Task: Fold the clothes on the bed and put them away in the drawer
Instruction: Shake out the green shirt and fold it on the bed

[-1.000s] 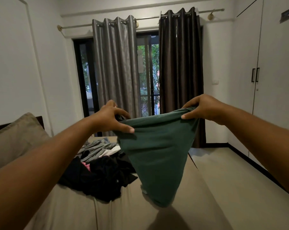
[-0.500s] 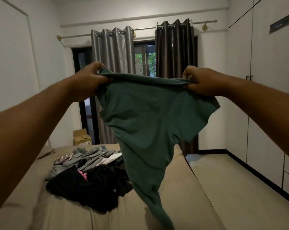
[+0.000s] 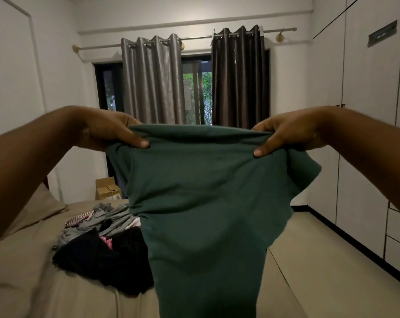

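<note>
Fingers (image 3: 138, 143) of both my hands pinch the green shirt (image 3: 201, 203); hem hanging below them may bunch when lowered.

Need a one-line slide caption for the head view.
Both hands, left hand and right hand, hold a green garment up over the bed, beside the unfolded clothes pile.

Dark green garment (image 3: 201, 203), beige bed (image 3: 33, 283), black clothes (image 3: 98, 260) heaped toward its far edge, grey clothes (image 3: 111, 214) behind them, red-and-white patterned cloth (image 3: 76, 219), silver-grey curtain (image 3: 153, 79), dark brown curtain (image 3: 239, 76), white wardrobe (image 3: 366, 111), brown cardboard box (image 3: 107, 188).
</note>
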Tool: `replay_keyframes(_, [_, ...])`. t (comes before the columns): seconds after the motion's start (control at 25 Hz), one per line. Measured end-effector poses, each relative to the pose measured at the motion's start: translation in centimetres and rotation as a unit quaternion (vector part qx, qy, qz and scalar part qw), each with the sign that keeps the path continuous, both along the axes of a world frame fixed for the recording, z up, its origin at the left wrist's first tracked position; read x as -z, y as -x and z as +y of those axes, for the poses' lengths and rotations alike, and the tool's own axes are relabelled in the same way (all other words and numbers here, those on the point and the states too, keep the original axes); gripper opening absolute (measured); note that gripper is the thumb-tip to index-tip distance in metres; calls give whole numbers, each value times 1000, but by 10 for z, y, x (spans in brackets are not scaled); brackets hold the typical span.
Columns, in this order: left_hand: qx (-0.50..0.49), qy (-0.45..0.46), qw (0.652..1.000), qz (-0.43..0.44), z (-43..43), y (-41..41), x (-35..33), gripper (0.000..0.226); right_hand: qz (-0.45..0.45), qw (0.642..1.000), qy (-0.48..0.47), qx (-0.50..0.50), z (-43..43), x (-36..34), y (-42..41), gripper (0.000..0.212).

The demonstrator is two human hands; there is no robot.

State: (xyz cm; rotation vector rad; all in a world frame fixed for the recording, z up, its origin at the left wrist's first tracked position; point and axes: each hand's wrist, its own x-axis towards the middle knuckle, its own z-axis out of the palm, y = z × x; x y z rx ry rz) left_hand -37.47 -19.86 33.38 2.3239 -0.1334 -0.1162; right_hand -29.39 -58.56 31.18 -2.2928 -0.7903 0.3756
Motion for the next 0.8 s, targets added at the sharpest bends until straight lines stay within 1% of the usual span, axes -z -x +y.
replay_keyframes(0.12, [-11, -66, 989, 129, -2, -23, 24, 39, 100, 988, 98, -61, 4, 25, -22, 47])
replay_keyframes(0.2, [-10, -113, 970, 216, -4, -44, 43, 40, 136, 982, 113, -74, 14, 46, -47, 46])
replay_keyframes(0.24, [-21, -129, 963, 234, -5, -59, 55, 39, 140, 983, 104, -59, 21, 58, -63, 42])
replay_keyframes(0.28, [-41, -143, 964, 219, -7, -74, 68, 35, 123, 988, 88, -31, 29, 70, -78, 39])
replay_keyframes(0.32, [-71, -165, 971, 158, -10, -90, 79, 28, 73, 995, 70, 6, 38, 81, -93, 36])
replay_keyframes(0.36, [-109, -181, 976, 55, -12, -109, 87, 19, 1, 998, 47, 50, 46, 88, -109, 36])
replay_keyframes(0.4, [-153, -177, 969, -73, -11, -129, 88, 14, -79, 992, -1, 99, 55, 89, -122, 39])
replay_keyframes(0.44, [-192, -146, 950, -199, -6, -152, 81, 18, -143, 976, -86, 141, 63, 82, -135, 44])
replay_keyframes(0.48, [-213, -99, 928, -289, -1, -170, 65, 27, -182, 952, -184, 163, 69, 69, -146, 45])
replay_keyframes(0.52, [-217, -48, 911, -348, 3, -183, 44, 33, -206, 925, -269, 171, 74, 52, -154, 44])
replay_keyframes(0.56, [-208, -2, 896, -393, 7, -195, 20, 36, -225, 901, -329, 173, 76, 33, -161, 40])
replay_keyframes(0.6, [-187, 32, 886, -424, 8, -201, -1, 36, -240, 885, -360, 174, 77, 17, -165, 36])
replay_keyframes(0.64, [-165, 44, 881, -441, 8, -202, -15, 34, -256, 875, -372, 173, 77, 4, -168, 33])
replay_keyframes(0.72, [-120, 35, 884, -450, 8, -191, -26, 26, -286, 868, -371, 163, 75, -2, -167, 30])
replay_keyframes(0.8, [-94, 16, 891, -445, 8, -166, -10, 27, -305, 873, -352, 145, 73, 14, -155, 31])
